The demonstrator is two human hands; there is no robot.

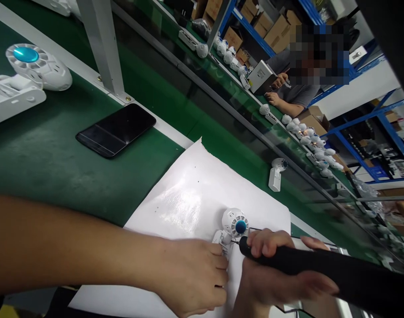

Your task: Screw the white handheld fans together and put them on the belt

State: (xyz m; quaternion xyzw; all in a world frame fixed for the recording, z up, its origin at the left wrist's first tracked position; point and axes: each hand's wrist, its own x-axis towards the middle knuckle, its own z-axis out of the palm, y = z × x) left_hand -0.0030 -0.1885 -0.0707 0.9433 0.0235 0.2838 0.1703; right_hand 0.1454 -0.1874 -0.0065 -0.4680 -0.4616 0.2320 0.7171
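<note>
A small white device [231,220] with a round, vented head and a blue centre lies on a white sheet [175,201]. My left hand [195,274] is closed, its curled fingers gripping the device's lower part and hiding most of it. In my right hand [268,269] is a black electric screwdriver [297,260], fingers wrapped round its body. Its thin metal bit points left at the joint beneath the round head. I cannot tell whether the tip sits in a screw.
A black phone [117,130] and a larger white device [39,66] lie on the green bench [56,163]. A metal post [102,48] rises behind them. Another white device [277,174] lies beyond the sheet. Across the line, a person [292,97] handles a box [261,77].
</note>
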